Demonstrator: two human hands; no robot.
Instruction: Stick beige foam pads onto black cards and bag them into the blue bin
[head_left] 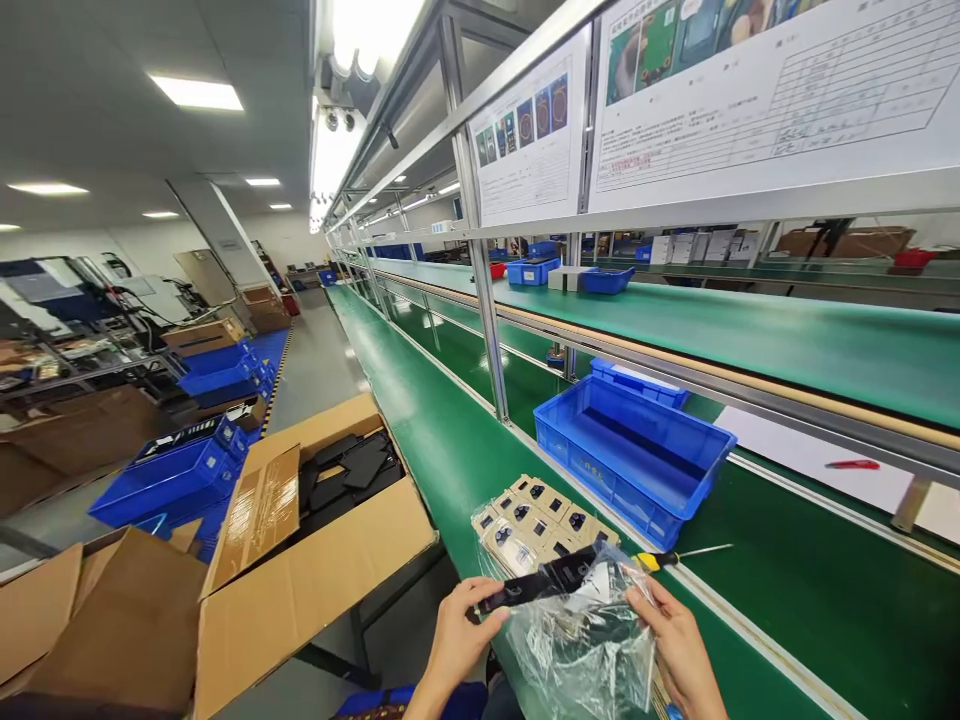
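Observation:
My left hand (463, 628) pinches the end of a glossy black strip-shaped panel (541, 582) with pale markings. The panel's far end reaches into a clear plastic bag (581, 655). My right hand (671, 635) grips the bag's right edge between thumb and fingers. Other contents of the bag are hard to make out through the creased film. Just beyond my hands lies a beige tray (517, 548) with small dark parts in its slots, partly under plastic film. A yellow and black screwdriver (658, 561) rests to the right, its shaft pointing away from my right hand.
Behind the tray stands a blue bin (622, 475) on the green bench (409, 400). An open cardboard box (330, 555) of black flat pieces is at the left. A metal post (484, 330) rises from the bench. A red cutter (853, 465) lies at the right.

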